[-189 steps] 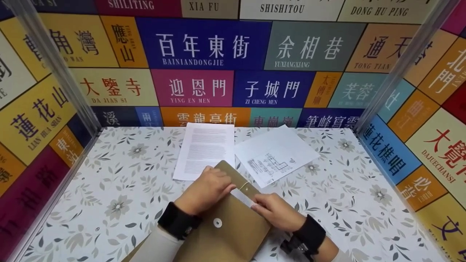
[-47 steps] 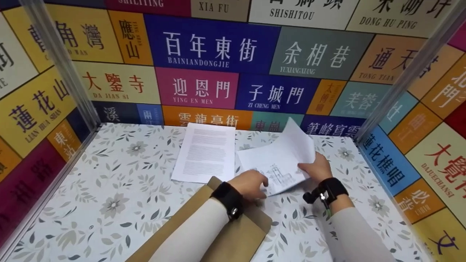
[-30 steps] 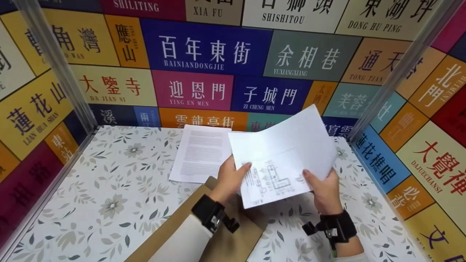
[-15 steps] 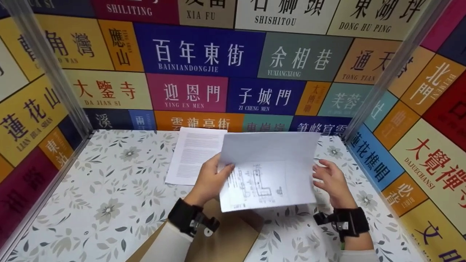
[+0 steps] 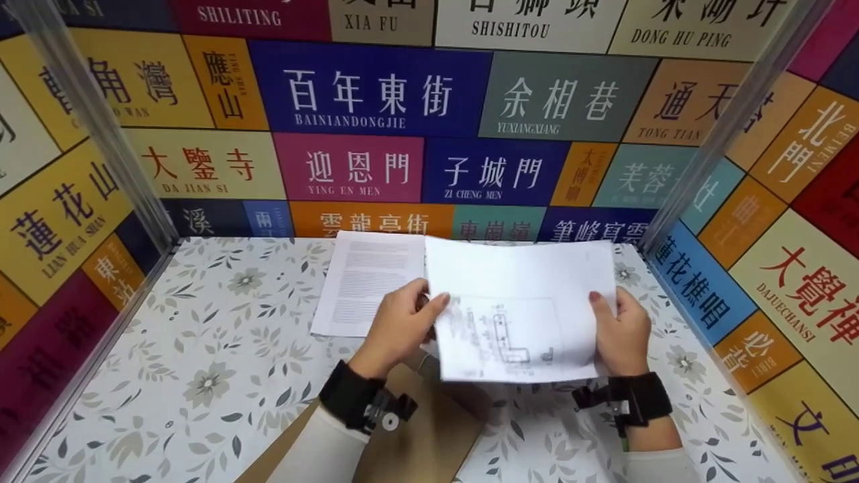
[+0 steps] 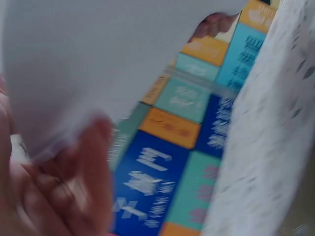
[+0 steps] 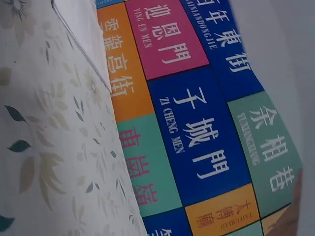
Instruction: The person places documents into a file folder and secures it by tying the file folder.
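Observation:
Both hands hold up white paper sheets (image 5: pixel 517 272) printed with a line drawing, raised over the table in the head view. My left hand (image 5: pixel 396 329) pinches their left edge, thumb on the printed face. On the opposite edge, my right hand (image 5: pixel 621 335) grips with its thumb in front and fingers behind. In the left wrist view the blurred left hand (image 6: pixel 69 182) has the paper between thumb and fingers. Only a sliver of the right hand (image 7: pixel 290 216) shows in the right wrist view. A brown paper document envelope (image 5: pixel 429 429) lies below, partly hidden by the left forearm.
A stack of text-printed pages (image 5: pixel 372 282) lies at the back of the table, left of the held sheets and partly behind them. The floral tabletop (image 5: pixel 208 382) ends against a wall of coloured sign panels (image 5: pixel 369 87), with side panels left and right.
Earlier the hands were at the envelope's flap; then they lifted the drawing sheets off the table. Half a second ago the right hand was open beside the sheets; now it grips their right edge.

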Available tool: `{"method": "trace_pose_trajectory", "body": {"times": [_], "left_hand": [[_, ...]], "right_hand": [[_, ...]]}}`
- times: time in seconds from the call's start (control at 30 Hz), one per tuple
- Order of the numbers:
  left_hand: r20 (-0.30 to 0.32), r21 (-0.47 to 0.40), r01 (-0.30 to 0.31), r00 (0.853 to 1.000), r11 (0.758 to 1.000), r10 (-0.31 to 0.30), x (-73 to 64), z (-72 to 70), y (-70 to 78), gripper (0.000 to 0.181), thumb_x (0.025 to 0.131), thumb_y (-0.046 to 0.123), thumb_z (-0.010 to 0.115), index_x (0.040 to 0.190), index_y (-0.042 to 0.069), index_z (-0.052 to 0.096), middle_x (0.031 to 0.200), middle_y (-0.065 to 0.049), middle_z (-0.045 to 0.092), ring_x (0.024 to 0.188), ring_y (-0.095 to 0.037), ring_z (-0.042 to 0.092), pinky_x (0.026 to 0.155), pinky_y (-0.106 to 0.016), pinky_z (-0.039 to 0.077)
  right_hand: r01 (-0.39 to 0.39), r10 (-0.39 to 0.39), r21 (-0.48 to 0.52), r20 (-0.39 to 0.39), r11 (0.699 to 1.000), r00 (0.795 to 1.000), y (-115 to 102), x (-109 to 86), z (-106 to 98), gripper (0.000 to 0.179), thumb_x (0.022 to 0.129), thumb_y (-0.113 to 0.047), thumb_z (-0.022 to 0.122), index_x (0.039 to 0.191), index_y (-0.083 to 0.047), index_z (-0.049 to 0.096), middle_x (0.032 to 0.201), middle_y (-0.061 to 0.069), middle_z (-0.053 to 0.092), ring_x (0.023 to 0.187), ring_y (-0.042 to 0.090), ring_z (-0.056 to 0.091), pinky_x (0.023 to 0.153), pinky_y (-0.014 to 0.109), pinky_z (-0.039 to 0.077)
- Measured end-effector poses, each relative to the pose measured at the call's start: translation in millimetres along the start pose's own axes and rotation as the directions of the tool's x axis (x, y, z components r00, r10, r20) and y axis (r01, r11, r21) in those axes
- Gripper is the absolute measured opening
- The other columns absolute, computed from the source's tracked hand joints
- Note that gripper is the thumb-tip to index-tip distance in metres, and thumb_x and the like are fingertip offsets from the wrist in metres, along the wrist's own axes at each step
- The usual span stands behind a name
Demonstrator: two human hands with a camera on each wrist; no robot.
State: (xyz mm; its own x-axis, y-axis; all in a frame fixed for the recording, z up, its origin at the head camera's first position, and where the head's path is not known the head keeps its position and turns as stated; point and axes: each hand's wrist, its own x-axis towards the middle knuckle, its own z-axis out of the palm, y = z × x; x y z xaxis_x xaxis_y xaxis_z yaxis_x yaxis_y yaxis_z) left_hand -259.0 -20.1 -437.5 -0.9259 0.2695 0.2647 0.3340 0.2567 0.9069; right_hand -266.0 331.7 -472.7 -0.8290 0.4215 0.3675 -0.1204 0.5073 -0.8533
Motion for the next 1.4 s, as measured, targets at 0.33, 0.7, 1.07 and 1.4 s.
{"method": "trace_pose_trajectory", "body": {"times": [0.33, 0.7, 1.07, 1.4], "left_hand": [[0.239, 0.679, -0.221, 0.968, 0.7, 0.073, -18.3, -27.4, -23.3, 0.016, 0.102, 0.03, 0.066, 0.101, 0.014, 0.068, 0.077, 0.002, 0.064, 0.071, -0.019, 0.061, 0.066, -0.039, 0.051], [0.394, 0.754, -0.406, 0.909, 0.516, 0.14, -31.1, -10.5, -94.7, 0.009, 0.096, 0.028, 0.073, 0.097, 0.018, 0.072, 0.098, -0.004, 0.063, 0.096, -0.026, 0.062, 0.077, -0.044, 0.053], [0.436, 0.702, -0.462, 0.881, 0.542, 0.186, -30.6, -14.9, -93.7, 0.025, 0.099, 0.041, 0.068, 0.087, 0.019, 0.069, 0.094, -0.001, 0.057, 0.09, -0.022, 0.056, 0.077, -0.044, 0.049], [0.507, 0.63, -0.588, 0.806, 0.508, 0.304, -32.1, -18.5, -80.1, 0.036, 0.106, 0.039, 0.058, 0.077, 0.018, 0.059, 0.073, 0.003, 0.061, 0.071, -0.019, 0.061, 0.074, -0.041, 0.047]], "right_hand": [[0.101, -0.123, -0.129, -0.173, 0.987, 0.977, 9, 15.0, -30, 0.032, 0.103, -0.028, 0.066, 0.099, 0.004, 0.07, 0.091, 0.019, 0.071, 0.074, 0.013, 0.057, 0.06, 0.014, 0.043], [0.186, -0.228, -0.236, -0.165, 0.954, 0.96, 2, 17.0, -39, 0.04, 0.108, -0.026, 0.059, 0.076, -0.005, 0.045, 0.064, 0.007, 0.033, 0.061, 0.019, 0.033, 0.057, 0.027, 0.025], [0.259, -0.309, -0.277, -0.153, 0.925, 0.939, -7, 12.3, -37, 0.032, 0.105, -0.019, 0.062, 0.08, -0.002, 0.052, 0.063, 0.005, 0.034, 0.058, 0.022, 0.035, 0.055, 0.026, 0.024], [0.288, -0.32, -0.317, -0.053, 0.904, 0.946, -16, 6.7, -32, 0.037, 0.106, -0.023, 0.063, 0.075, -0.008, 0.048, 0.058, 0.0, 0.031, 0.051, 0.016, 0.029, 0.049, 0.026, 0.023]]}}
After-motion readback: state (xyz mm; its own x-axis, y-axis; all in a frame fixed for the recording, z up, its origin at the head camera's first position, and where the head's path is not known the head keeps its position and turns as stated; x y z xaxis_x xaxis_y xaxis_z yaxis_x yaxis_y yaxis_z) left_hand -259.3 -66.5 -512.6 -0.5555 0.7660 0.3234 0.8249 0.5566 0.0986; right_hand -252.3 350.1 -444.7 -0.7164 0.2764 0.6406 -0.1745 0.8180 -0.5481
